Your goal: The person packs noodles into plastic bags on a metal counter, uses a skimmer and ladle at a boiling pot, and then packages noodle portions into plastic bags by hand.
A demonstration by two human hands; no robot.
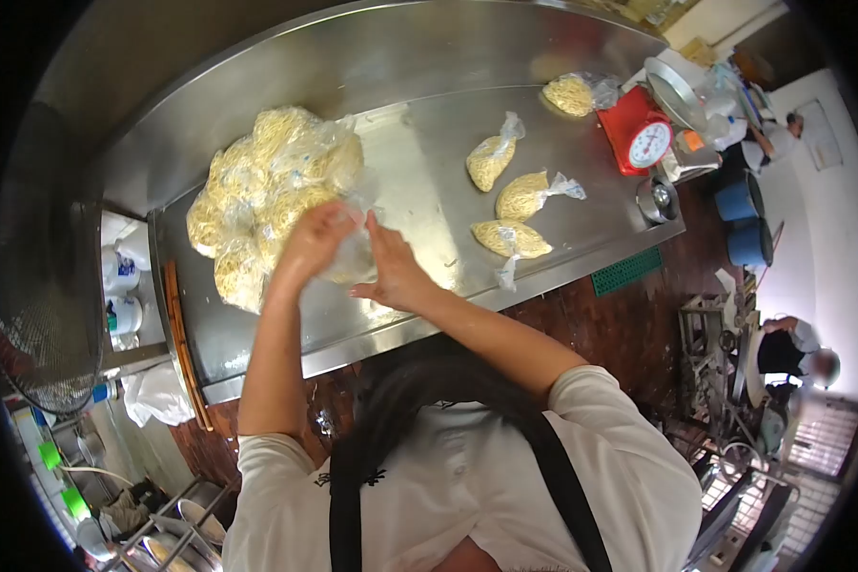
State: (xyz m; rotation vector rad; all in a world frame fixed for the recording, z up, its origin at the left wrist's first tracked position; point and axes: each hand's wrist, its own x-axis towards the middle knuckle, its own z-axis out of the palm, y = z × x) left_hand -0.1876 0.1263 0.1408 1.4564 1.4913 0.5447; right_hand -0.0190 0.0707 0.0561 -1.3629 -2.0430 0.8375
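Note:
A clear plastic bag [351, 261] hangs between my two hands over the steel table, blurred and partly hidden by them. My left hand [316, 244] is closed, with its fingertips pinching the top of the bag. My right hand [398, 272] curves around the other side, thumb spread low and fingertips up at the bag's top, close to the left fingertips. Just beyond my left hand rises a pile of bagged yellow noodles [269, 170]. Farther right lie tied bags of noodles: one upper bag [489, 166], a middle bag [521, 196] and a lower bag [511, 238].
The steel table [429, 124] has a raised back wall. At its right end stand a red dial scale [636, 136] and a metal bowl [657, 198], near another noodle bag [569, 96]. Wooden sticks [183, 338] lean along the left edge. Other people [793, 348] are at the far right.

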